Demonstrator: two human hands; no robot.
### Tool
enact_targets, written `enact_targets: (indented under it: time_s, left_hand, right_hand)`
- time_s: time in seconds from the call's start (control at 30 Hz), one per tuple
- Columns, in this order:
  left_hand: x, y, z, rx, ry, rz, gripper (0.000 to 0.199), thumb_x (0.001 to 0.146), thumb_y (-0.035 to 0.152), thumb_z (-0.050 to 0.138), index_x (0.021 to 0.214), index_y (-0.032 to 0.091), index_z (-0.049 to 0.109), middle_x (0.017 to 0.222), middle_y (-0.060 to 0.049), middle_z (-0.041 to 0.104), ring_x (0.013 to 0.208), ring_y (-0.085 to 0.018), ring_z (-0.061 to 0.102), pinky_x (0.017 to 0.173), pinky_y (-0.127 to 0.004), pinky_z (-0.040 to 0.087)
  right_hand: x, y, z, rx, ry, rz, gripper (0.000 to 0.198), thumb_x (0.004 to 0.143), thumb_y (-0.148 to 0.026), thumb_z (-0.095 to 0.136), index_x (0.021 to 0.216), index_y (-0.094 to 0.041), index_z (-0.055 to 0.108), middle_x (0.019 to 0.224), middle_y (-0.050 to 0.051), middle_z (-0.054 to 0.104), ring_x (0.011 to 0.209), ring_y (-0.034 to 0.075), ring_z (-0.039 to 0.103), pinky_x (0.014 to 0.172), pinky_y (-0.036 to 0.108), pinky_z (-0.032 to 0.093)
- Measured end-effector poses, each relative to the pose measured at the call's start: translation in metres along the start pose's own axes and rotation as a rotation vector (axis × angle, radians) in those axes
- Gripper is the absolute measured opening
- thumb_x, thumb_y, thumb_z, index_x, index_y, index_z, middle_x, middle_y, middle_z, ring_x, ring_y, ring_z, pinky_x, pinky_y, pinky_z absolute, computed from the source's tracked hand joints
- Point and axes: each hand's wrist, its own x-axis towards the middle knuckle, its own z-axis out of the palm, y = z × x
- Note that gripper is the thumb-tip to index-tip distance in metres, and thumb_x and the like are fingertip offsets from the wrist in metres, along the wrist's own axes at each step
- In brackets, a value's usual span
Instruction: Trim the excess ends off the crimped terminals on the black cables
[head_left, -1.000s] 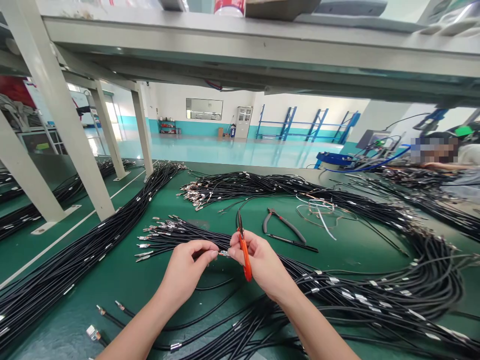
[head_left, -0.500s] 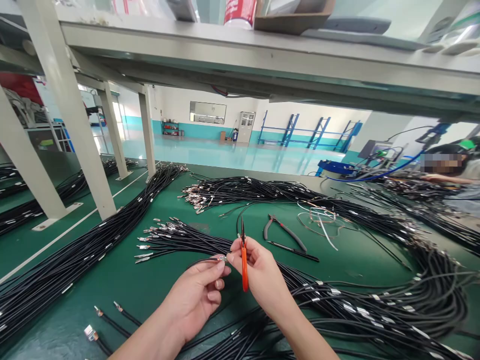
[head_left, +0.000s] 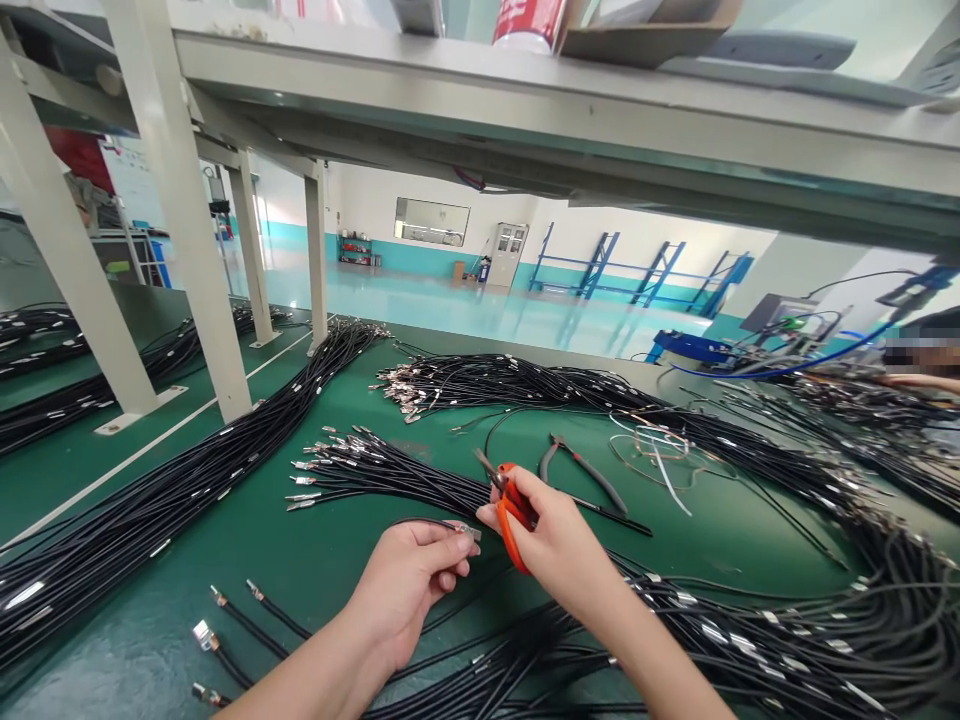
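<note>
One black cable (head_left: pixel 426 519), metal end (head_left: pixel 471 533) pinched in left hand (head_left: pixel 409 580); one pair orange-handled scissors (head_left: pixel 510 537), gripped in right hand (head_left: pixel 551 530), fingers closed; pliers (head_left: pixel 602 483) nearby

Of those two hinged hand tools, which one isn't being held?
The metal pliers with grey-and-red handles, lying spread open on the green tabletop. The orange-handled metal cutters are in the right hand.

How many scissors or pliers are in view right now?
2: orange-handled scissors in the right hand, and pliers lying on the green table beyond that hand. Others may be hidden under the cables.
</note>
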Motion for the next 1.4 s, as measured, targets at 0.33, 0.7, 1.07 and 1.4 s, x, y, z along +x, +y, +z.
enact_targets:
  time_s: [0.33,0.7,1.07,1.4]
  left_hand:
    - [-0.001,-0.002,-0.003,0.267,-0.069,0.052,0.012,0.061,0.022,0.069,0.063,0.010,0.066,0.056,-0.003,0.058,0.053,-0.008,0.045,0.052,-0.020,0.031]
    - [-0.002,0.001,0.001,0.486,-0.099,0.106,0.009,0.062,0.018,0.066,0.068,0.011,0.067,0.064,-0.004,0.063,0.055,-0.010,0.048,0.052,-0.020,0.033]
    - [-0.002,0.002,0.002,0.536,-0.095,0.113,0.008,0.062,0.016,0.064,0.068,0.011,0.068,0.064,-0.005,0.065,0.054,-0.009,0.049,0.051,-0.019,0.034]
    - [-0.001,0.001,0.004,0.560,-0.032,0.087,0.007,0.062,0.017,0.065,0.062,0.010,0.066,0.058,-0.005,0.064,0.051,-0.009,0.050,0.049,-0.019,0.036]
  right_hand:
    - [-0.020,0.022,-0.017,-0.426,-0.266,-0.032,0.029,0.070,-0.044,0.058,0.069,-0.019,0.042,0.068,-0.002,0.048,0.056,0.011,0.038,0.051,0.021,0.032]
    - [-0.023,0.021,-0.018,-0.440,-0.324,-0.110,0.037,0.063,-0.050,0.065,0.067,-0.017,0.049,0.066,0.000,0.053,0.057,0.012,0.044,0.051,0.021,0.032]
    - [-0.024,0.023,-0.017,-0.553,-0.321,-0.136,0.034,0.068,-0.050,0.061,0.069,-0.017,0.052,0.066,0.001,0.058,0.059,0.014,0.051,0.052,0.022,0.035]
    - [-0.025,0.025,-0.015,-0.676,-0.288,-0.206,0.034,0.072,-0.050,0.055,0.068,-0.017,0.051,0.064,0.002,0.060,0.055,0.014,0.052,0.050,0.022,0.034]
